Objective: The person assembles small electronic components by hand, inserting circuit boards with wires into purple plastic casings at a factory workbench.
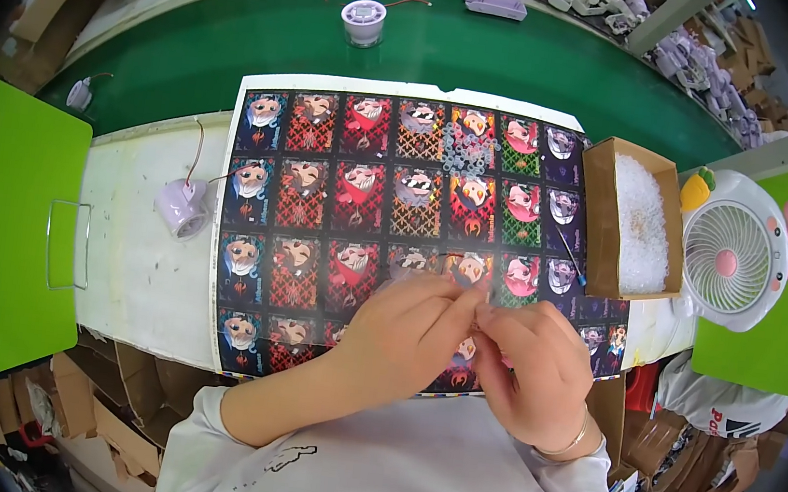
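My left hand [411, 334] and my right hand [541, 365] meet over the lower middle of a sheet printed with cartoon cards [299, 253]. Both are closed, fingertips pinched together at one spot. What the right fingers grip is too small and covered to name. Just beyond my left fingers a pale, translucent part [408, 263] partly shows, a thin dark wire beside it; the left hand hides most of it. Farther up the sheet lies a small heap of clear ring-like pieces [466, 150]. A thin screwdriver-like tool [571, 258] with a blue end rests right of my hands.
An open cardboard box [637, 225] of small whitish clear pieces stands at the right, beside a white fan [728, 257] with pink ears. At the left sits a lilac wired housing [182, 208]. Another lilac unit [363, 22] stands on the green belt [240, 58] behind.
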Demonstrator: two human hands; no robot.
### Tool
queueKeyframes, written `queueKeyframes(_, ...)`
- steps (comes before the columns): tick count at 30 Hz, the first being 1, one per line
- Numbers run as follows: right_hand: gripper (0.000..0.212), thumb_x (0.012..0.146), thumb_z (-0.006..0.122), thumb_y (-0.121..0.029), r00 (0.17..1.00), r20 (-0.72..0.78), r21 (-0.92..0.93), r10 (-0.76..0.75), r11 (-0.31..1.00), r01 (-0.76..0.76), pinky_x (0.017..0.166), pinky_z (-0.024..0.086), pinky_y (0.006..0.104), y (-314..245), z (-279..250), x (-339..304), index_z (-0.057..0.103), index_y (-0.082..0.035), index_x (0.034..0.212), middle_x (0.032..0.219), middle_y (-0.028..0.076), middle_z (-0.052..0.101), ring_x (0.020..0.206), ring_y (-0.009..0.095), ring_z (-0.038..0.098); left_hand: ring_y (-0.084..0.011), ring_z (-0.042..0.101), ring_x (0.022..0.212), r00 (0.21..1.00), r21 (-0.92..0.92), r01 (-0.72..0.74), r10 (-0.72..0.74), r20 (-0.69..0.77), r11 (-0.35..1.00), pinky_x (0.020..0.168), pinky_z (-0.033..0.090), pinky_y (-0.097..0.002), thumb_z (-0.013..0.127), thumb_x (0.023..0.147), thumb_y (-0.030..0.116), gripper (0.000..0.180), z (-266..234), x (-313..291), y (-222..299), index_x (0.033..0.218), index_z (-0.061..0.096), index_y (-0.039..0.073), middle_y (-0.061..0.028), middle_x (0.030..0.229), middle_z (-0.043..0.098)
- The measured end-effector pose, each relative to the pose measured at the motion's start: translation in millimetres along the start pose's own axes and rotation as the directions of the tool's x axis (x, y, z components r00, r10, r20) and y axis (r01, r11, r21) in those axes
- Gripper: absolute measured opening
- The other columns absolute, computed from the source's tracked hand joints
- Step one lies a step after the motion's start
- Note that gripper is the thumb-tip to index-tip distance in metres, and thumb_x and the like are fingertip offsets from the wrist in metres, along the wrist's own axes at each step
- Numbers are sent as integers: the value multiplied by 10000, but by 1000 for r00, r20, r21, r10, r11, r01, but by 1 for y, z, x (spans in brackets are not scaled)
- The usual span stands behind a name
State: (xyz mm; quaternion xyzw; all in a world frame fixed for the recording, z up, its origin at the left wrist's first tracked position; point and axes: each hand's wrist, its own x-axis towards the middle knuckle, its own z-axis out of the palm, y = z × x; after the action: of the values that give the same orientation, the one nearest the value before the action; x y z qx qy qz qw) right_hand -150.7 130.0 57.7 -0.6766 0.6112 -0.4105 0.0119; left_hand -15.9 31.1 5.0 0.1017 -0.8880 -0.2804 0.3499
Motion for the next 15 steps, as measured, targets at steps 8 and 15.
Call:
queueKeyframes(8,239,727,716,85,987,96,8,131,991,-132,560,485,322,-2,-7,4,659,14,947,803,108,665,631,243,611,-297,662,972,985,-27,-146,143,-100,989,795,591,-418,636,824,83,234,7,-5,-13,1019,601,-42,-164,993,681)
queueKeyframes(15,168,771,698,82,939,-167,166,302,947,-275,552,473,291,19,7,-5,655,-3,909,801,102,670,611,200,610,-337,621,903,993,10,120,-120,11,993,768,524,-428,650,802,72,208,15,-5,-23,986,604,-13,-152,954,640)
